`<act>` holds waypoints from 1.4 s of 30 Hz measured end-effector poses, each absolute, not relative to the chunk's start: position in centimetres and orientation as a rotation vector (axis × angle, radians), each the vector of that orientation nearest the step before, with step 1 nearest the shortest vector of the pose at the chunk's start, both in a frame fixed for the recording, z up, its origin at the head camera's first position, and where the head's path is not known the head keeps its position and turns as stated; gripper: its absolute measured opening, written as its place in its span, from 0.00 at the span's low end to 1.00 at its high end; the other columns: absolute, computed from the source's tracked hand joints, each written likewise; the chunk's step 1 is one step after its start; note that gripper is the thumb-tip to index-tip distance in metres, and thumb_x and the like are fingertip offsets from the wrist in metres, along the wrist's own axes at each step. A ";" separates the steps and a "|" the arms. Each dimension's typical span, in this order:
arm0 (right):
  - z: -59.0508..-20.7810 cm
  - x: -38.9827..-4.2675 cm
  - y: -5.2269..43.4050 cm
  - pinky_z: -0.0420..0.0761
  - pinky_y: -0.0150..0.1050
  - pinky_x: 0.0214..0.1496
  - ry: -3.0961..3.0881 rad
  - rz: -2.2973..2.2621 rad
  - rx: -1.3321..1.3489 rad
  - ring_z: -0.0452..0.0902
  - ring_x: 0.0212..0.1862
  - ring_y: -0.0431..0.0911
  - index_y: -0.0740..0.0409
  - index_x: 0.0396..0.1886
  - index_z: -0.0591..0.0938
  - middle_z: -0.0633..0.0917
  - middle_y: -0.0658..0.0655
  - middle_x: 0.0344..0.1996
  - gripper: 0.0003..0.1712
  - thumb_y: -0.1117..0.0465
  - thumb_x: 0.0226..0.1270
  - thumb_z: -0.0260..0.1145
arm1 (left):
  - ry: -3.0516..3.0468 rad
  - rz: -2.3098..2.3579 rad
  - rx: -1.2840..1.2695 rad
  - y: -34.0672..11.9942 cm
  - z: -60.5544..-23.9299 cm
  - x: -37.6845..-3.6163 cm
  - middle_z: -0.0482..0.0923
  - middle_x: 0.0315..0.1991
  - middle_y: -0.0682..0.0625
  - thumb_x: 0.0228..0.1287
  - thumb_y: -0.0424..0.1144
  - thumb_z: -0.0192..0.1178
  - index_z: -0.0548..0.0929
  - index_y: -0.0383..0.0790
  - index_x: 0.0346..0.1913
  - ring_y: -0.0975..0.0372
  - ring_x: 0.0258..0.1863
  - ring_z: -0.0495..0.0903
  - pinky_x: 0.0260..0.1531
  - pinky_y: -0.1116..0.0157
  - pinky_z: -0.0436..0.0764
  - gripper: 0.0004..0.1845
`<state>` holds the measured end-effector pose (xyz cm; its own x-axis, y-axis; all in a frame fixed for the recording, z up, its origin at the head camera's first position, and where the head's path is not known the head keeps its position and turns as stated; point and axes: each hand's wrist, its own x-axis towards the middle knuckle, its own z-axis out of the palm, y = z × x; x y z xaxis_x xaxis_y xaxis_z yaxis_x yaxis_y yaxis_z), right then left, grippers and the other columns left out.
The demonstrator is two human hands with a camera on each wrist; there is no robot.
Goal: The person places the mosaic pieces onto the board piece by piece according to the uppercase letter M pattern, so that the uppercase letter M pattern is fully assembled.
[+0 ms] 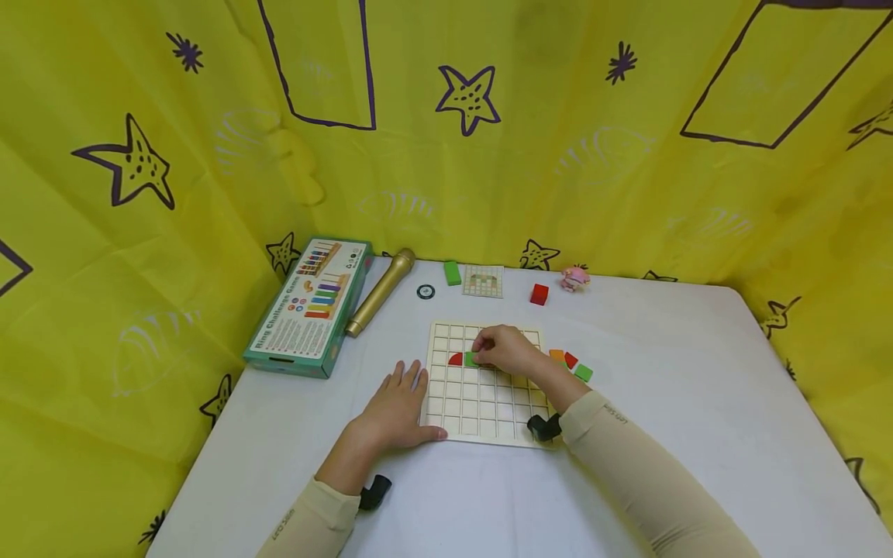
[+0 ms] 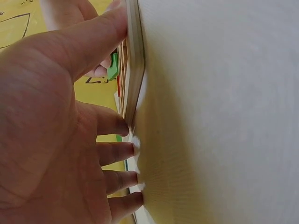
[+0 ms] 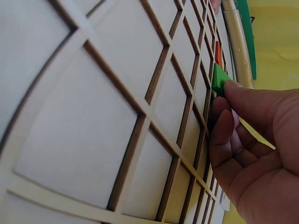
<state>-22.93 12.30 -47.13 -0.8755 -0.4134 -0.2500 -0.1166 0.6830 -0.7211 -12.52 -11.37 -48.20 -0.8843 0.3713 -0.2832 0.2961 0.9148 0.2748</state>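
A wooden grid board lies flat on the white table. My right hand pinches a green square tile between thumb and fingers over an upper row of the grid. Just left of it, a red quarter-round tile sits in a cell. In the right wrist view the green tile stands tilted at the fingertips, beside the red piece. My left hand rests with spread fingers at the board's left edge, its thumb on the near-left corner; in the left wrist view the fingertips touch the table.
Right of the board lie orange, red and green tiles. Behind it are a pattern card, a green block, a red block, a pink figure and a round token. A gold microphone and game box stand left.
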 end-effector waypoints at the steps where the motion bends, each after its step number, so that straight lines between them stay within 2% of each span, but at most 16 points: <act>1: -47.2 -22.9 12.3 0.74 0.39 0.43 2.502 -1.028 -0.413 0.74 0.38 0.46 0.55 0.38 0.84 0.82 0.51 0.32 0.04 0.60 0.67 0.71 | 2.743 0.324 0.492 -11.4 -48.2 -12.5 0.48 0.80 0.38 0.54 0.70 0.66 0.56 0.31 0.78 0.40 0.78 0.43 0.74 0.46 0.52 0.61; 26: -47.6 -23.0 11.5 0.74 0.40 0.44 2.539 -0.973 -0.390 0.73 0.39 0.47 0.54 0.36 0.84 0.82 0.51 0.32 0.03 0.62 0.67 0.71 | 2.744 0.328 0.501 -11.5 -48.0 -12.4 0.50 0.79 0.37 0.55 0.69 0.66 0.57 0.30 0.77 0.40 0.78 0.45 0.73 0.46 0.54 0.60; 42: -47.5 -23.1 12.5 0.74 0.39 0.42 2.519 -0.995 -0.430 0.74 0.37 0.45 0.54 0.38 0.85 0.82 0.50 0.32 0.05 0.59 0.67 0.72 | 2.755 0.330 0.505 -11.5 -48.5 -12.5 0.49 0.79 0.37 0.54 0.70 0.66 0.57 0.30 0.78 0.40 0.78 0.44 0.74 0.46 0.53 0.60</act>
<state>-23.15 12.50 -47.46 -0.8742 -0.4176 -0.2479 -0.1353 0.6997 -0.7015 -12.54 -11.47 -48.52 -0.8863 0.3777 -0.2681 0.3037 0.9109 0.2793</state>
